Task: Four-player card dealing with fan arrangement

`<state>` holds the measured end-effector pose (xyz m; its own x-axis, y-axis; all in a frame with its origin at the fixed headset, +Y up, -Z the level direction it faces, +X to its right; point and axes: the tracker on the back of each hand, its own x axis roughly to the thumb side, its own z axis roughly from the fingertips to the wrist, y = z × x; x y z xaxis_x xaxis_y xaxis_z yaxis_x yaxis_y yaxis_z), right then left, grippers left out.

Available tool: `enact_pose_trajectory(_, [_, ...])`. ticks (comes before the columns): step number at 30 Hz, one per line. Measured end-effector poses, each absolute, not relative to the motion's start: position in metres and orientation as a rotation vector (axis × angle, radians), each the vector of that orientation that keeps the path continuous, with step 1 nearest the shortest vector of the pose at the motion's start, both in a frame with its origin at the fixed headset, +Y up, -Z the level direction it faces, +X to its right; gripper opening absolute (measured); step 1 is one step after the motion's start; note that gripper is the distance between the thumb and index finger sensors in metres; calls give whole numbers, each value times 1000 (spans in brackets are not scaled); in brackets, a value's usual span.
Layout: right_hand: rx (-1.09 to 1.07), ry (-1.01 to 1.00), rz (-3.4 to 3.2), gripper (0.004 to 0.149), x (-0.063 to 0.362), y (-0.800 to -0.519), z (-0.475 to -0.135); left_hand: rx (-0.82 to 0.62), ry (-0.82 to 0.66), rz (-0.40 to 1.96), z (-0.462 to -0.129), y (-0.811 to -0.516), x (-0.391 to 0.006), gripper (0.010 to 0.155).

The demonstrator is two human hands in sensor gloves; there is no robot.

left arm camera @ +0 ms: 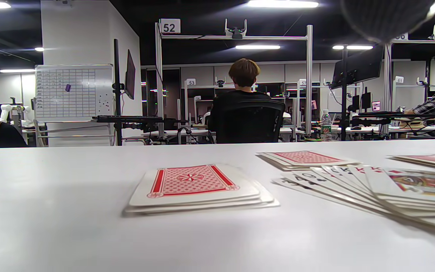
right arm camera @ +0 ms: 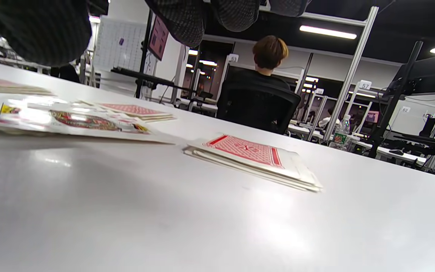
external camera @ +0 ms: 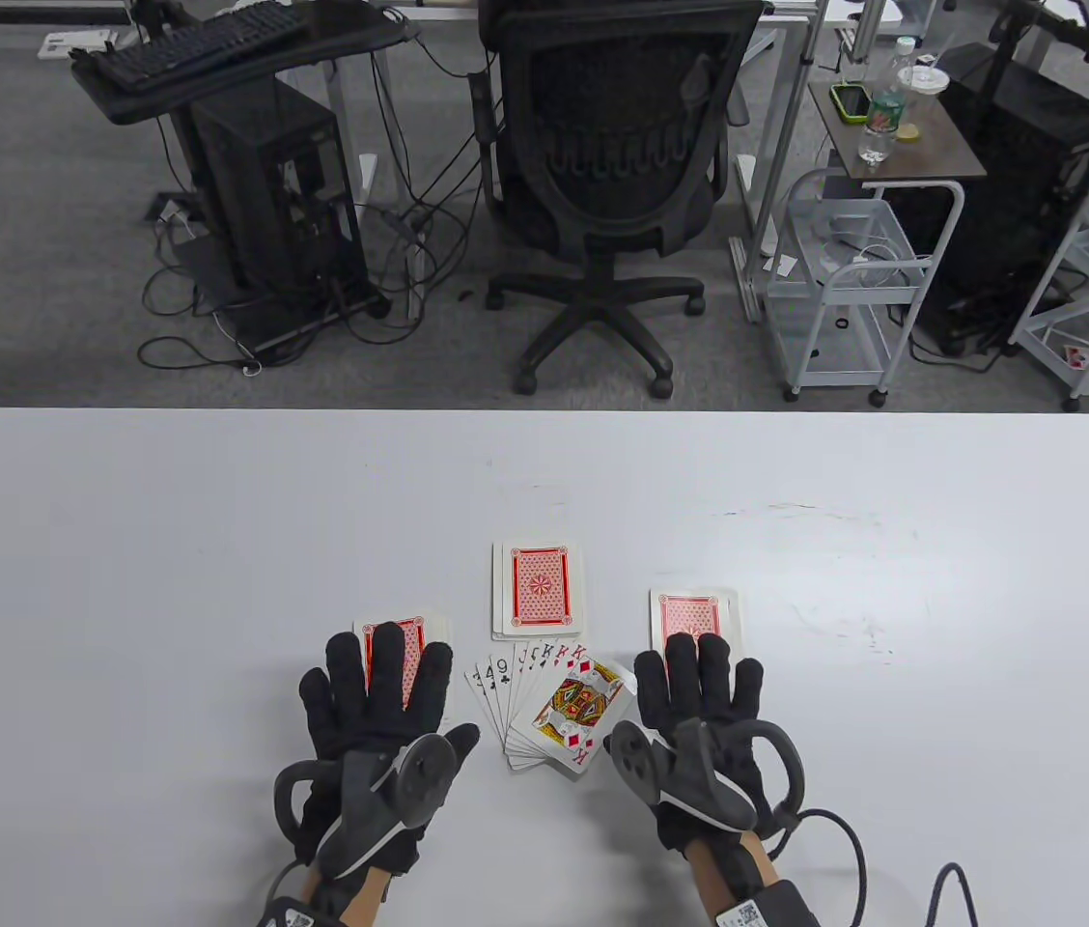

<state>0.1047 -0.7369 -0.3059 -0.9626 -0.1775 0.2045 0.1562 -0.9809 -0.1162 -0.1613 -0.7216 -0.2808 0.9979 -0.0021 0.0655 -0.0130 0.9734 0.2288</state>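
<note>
Three face-down red-backed piles and one face-up fan (external camera: 554, 705) lie near the table's front edge. The left pile (external camera: 435, 626) is partly under my left hand (external camera: 380, 671), whose fingers are spread flat above it. In the left wrist view this pile (left arm camera: 195, 185) lies free, with no finger on it. The middle pile (external camera: 538, 589) sits behind the fan. My right hand (external camera: 699, 676) is spread over the near end of the right pile (external camera: 694, 610). In the right wrist view that pile (right arm camera: 255, 156) lies untouched, with the fingers (right arm camera: 187, 19) above it. Both hands hold nothing.
The white table (external camera: 168, 541) stretches wide to the left, right and back. An office chair (external camera: 617, 174) stands beyond the far edge. A white trolley (external camera: 844, 290) and desks with computers stand further back.
</note>
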Motion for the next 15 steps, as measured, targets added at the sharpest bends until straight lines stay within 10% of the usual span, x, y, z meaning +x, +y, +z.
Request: enact_pose_trajectory(15, [-314, 137, -2981, 86, 104, -738, -306, 242, -93, 3, -281, -723, -158, 80])
